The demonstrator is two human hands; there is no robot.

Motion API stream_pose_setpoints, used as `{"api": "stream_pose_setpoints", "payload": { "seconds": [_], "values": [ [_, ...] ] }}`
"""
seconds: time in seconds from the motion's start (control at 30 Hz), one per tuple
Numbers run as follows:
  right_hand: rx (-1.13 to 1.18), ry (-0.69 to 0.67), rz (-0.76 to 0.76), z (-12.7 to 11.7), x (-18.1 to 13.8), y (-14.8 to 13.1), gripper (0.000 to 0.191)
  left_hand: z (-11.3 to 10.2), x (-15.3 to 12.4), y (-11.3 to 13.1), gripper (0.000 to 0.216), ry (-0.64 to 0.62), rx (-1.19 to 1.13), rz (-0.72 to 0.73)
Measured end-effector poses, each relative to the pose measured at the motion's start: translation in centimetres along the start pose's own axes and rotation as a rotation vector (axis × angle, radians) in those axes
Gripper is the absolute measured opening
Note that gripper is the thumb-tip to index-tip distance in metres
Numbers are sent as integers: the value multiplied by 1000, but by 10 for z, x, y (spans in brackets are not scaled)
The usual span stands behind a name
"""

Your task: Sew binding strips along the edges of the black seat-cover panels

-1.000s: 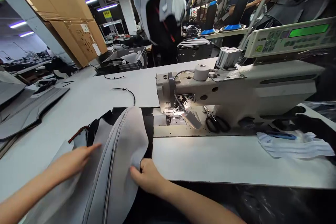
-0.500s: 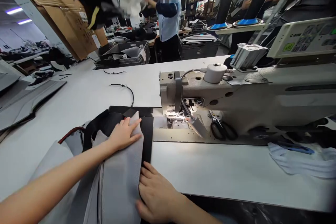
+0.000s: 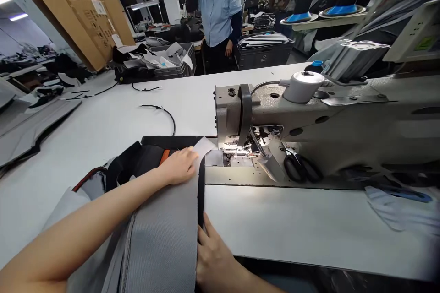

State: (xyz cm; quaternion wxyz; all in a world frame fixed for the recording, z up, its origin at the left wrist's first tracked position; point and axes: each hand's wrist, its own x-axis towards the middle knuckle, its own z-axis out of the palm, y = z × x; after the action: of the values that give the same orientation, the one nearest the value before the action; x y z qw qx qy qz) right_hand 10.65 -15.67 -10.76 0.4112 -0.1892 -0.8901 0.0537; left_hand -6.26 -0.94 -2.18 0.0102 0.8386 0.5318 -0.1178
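A grey fabric panel [image 3: 165, 233] lies over black fabric [image 3: 201, 178] left of the sewing machine's needle area. My left hand [image 3: 180, 165] is on the panel's upper part, fingers bent and close together, pinching the cloth near its pale corner [image 3: 205, 145]. Lower down, my right hand [image 3: 215, 256] grips the panel's right edge; its thumb and some fingertips are hidden by the cloth. An orange strip [image 3: 164, 156] shows beside my left forearm. The sewing machine [image 3: 233, 114] stands to the right, its lamp shining on the needle plate [image 3: 240, 161].
Black-handled scissors [image 3: 298, 167] lie on the machine bed. A striped cloth [image 3: 395, 208] is on the right of the white table [image 3: 275, 219]. Black cords [image 3: 165, 112] and stacked grey panels [image 3: 34, 132] lie left. A person [image 3: 220, 13] stands behind, near grey crates [image 3: 264, 55].
Both hands have moved right with the grey panel, towards the machine. My left hand's spread fingers have drawn together. The person behind has tossed the bundle away and now has one arm lowered.
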Motion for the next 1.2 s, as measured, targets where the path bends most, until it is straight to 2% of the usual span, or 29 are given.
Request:
{"api": "stream_pose_setpoints", "payload": {
  "seconds": [0.1, 0.17, 0.27, 0.37, 0.5, 0.63, 0.73, 0.8, 0.93, 1.03, 1.13, 1.2],
  "values": [
    [-36, 86, 14, -13, -11, 2, 22, 11, 9, 18, 51, 164, 19, 35],
    [-70, 149, 6, -20, -16, 2, 23, 19, 0, 31, 53, 201, 39, 70],
    [-117, 176, 4, -25, -19, 0, 22, 21, -25, 40, 54, 150, 48, 83],
    [-124, 218, 12, -25, -20, -4, 21, 11, -37, 37, 51, 95, 62, 16],
    [-109, 278, -8, -24, -24, -8, 16, 2, -14, 27, 53, 53, 61, -73],
    [-122, 276, 4, -29, -27, -9, 16, 9, 12, 23, 57, 43, -30, -35],
    [-111, 289, 22, -32, -27, -9, 15, 18, 7, 21, 59, 6, -74, -20],
    [-106, 298, 24, -33, -28, -8, 14, 22, -5, 19, 59, 29, -36, -17],
    [-86, 285, 20, -33, -30, -7, 11, 25, -24, 19, 52, 138, 60, 70],
    [-47, 249, 11, -38, -33, -2, 18, 21, -20, 27, 51, 139, 37, 155],
    [-45, 136, 53, -46, -36, 5, 36, 16, -9, 43, 48, 177, -29, 55],
    [-64, 18, 87, -50, -36, 9, 39, 16, -6, 55, 44, 229, -46, -20]
  ]
}}
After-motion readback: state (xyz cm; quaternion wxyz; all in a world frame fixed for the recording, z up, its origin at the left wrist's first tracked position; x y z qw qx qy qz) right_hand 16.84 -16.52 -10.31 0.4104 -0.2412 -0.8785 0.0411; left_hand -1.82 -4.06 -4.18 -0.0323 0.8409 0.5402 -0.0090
